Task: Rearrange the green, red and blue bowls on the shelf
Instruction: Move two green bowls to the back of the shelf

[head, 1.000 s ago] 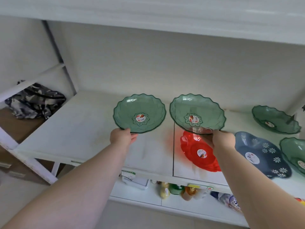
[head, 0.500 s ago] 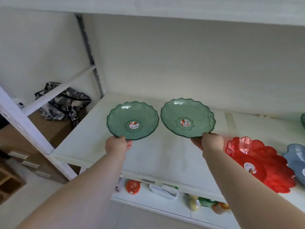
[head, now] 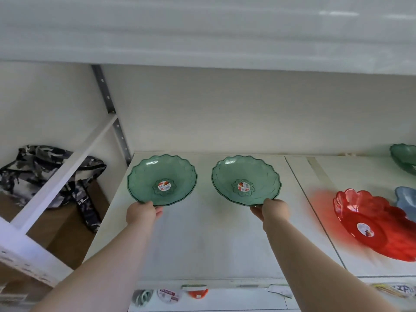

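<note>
Two clear green scalloped bowls with stickers in their centres are at the back left of the white shelf (head: 202,244). My left hand (head: 143,212) grips the near rim of the left green bowl (head: 162,179). My right hand (head: 273,211) grips the near rim of the right green bowl (head: 246,180). Both bowls tilt toward me, side by side and apart. A red bowl (head: 371,224) lies on the shelf at the right. Behind it a blue bowl (head: 406,202) is cut off by the frame edge. Another green bowl (head: 404,155) sits at the far right back.
A shelf board runs close overhead (head: 202,30). A metal upright (head: 112,118) and a white diagonal brace (head: 60,176) bound the shelf's left end, with a camouflage bag (head: 36,172) on a brown box beyond. Small items lie on the lower shelf (head: 195,293).
Both hands have carried the green bowls leftward and farther back along the shelf. The view has turned left, so the red and blue bowls now lie at the right edge.
</note>
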